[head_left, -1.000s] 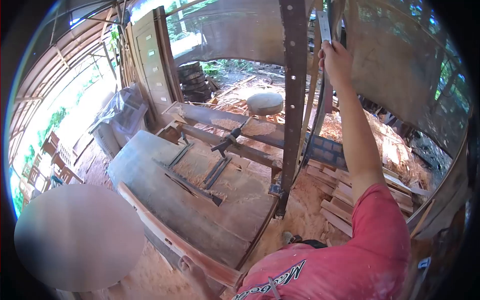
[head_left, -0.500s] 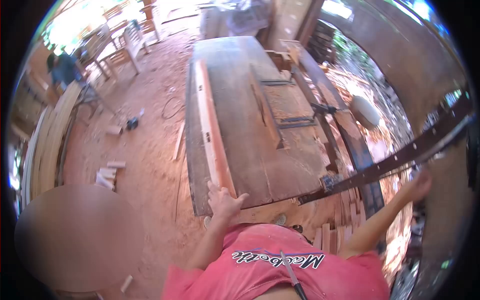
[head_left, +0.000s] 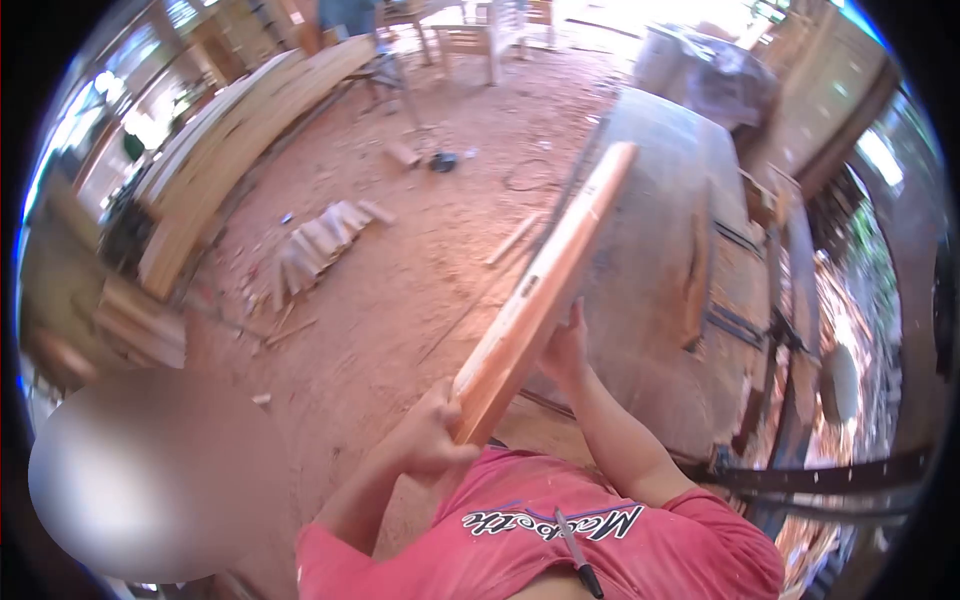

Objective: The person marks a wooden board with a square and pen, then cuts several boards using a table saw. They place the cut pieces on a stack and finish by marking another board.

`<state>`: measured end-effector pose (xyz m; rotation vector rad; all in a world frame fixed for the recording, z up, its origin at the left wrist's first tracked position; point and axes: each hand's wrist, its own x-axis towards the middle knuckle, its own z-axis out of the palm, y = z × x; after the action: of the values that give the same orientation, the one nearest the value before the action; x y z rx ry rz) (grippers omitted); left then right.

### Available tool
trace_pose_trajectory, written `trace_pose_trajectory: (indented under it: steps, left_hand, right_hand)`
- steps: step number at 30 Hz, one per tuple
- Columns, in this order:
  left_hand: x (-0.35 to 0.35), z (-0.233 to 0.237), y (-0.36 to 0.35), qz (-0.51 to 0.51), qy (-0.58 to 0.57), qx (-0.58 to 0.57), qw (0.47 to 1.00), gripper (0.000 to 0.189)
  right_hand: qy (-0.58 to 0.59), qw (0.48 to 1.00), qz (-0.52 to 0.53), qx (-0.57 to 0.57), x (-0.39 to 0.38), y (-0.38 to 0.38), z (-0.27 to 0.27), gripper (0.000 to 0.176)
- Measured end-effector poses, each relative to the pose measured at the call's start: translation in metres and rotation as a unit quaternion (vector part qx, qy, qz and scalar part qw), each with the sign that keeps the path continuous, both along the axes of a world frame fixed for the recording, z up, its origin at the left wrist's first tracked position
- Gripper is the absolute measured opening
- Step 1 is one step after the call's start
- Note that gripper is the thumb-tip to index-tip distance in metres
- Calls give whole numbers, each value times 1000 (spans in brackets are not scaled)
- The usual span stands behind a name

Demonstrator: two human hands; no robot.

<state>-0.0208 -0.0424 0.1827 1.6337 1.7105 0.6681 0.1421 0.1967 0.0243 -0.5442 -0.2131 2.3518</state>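
Note:
A long curved wooden board (head_left: 548,290), reddish with small slots cut in it, is lifted off the saw table (head_left: 660,290) and points away from me. My left hand (head_left: 425,440) grips its near end from below. My right hand (head_left: 565,350) holds its right edge a little farther along. I wear a red shirt with a pen (head_left: 580,555) clipped at the collar.
The saw table with metal rails (head_left: 740,320) stands to the right. Short offcuts (head_left: 315,245) lie on the sawdust floor to the left. Long planks (head_left: 215,150) are stacked at far left. Chairs (head_left: 480,30) and a covered machine (head_left: 700,70) stand at the back.
My right hand came down from the upright post to the board. Both hands lifted the board off the table. My view swung left toward the floor.

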Motion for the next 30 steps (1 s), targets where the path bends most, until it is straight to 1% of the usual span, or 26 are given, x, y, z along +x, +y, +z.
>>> trace_pose_trajectory:
  steps: [1, 2, 4, 5, 6, 8, 9, 10, 12, 13, 14, 16, 17, 18, 19, 20, 22, 24, 26, 28, 30]
  left_hand:
    - [-6, 13, -19, -33, -24, 19, 999, 62]
    - [-11, 27, -36, -12, -17, 19, 1000, 62]
    - [-21, 49, -65, 22, -191, -68, 979, 70]
    - [-32, 36, -82, 16, -204, -89, 975, 83]
    - [-34, 27, -94, 18, -202, -86, 975, 83]
    - [-38, 11, -110, 98, -320, -141, 932, 95]
    - [-44, -3, -115, 71, -296, -113, 946, 103]
    - [-46, -7, -113, 54, -294, -120, 947, 103]
    - [-44, -15, -104, 80, -384, -79, 916, 100]
    - [-50, -23, -95, 87, -411, -69, 905, 99]
    - [-53, -26, -83, 64, -414, -80, 905, 99]
    - [-59, -27, -49, 111, -408, -86, 902, 95]
    - [-52, -26, -25, 81, -406, -96, 905, 95]
    - [-31, -23, 0, 78, -221, -43, 971, 80]
    - [-6, -22, 22, 74, -33, 21, 996, 66]
    - [13, -21, 40, 74, 153, 92, 981, 52]
    - [29, -61, 86, 166, 12, 117, 979, 41]
    - [43, -73, 127, 88, -45, 161, 982, 39]
    - [69, -94, 173, 11, -173, 203, 964, 39]
    - [103, -83, 212, -42, -114, 254, 959, 38]
    - [135, -92, 264, -95, -138, 298, 940, 37]
  right_hand:
    - [92, 992, -63, 53, -23, 2, 3, 85]
    - [99, 993, -42, 50, -35, -3, 4, 85]
    - [179, 981, -57, 54, -47, -25, 27, 96]
    - [145, 987, -50, 55, -52, -26, 15, 99]
    - [148, 986, -48, 56, -54, -32, 13, 99]
    - [181, 982, 40, 22, -52, -42, 7, 99]
    - [182, 982, 38, 26, -50, -45, 18, 96]
    - [182, 983, 19, 27, -50, -44, 27, 96]
    - [135, 989, 3, 66, -43, -31, 43, 80]
    - [141, 984, -5, 113, -40, -17, 52, 76]
    - [144, 976, -13, 161, -35, 1, 64, 72]
    - [87, 976, -72, 185, -25, 33, 96, 59]
    - [76, 968, -116, 208, -17, 52, 109, 54]
    - [70, 964, -142, 213, -8, 67, 125, 54]
    - [12, 952, -188, 240, 3, 77, 145, 54]
    - [-46, 936, -227, 264, 17, 85, 165, 54]
    - [-153, 908, -273, 279, 48, 94, 212, 56]
    - [-216, 863, -299, 346, 81, 115, 227, 50]
    - [-215, 830, -316, 406, 115, 128, 249, 42]
    - [-203, 832, -320, 406, 147, 144, 275, 40]
    - [-190, 831, -329, 407, 168, 158, 294, 38]
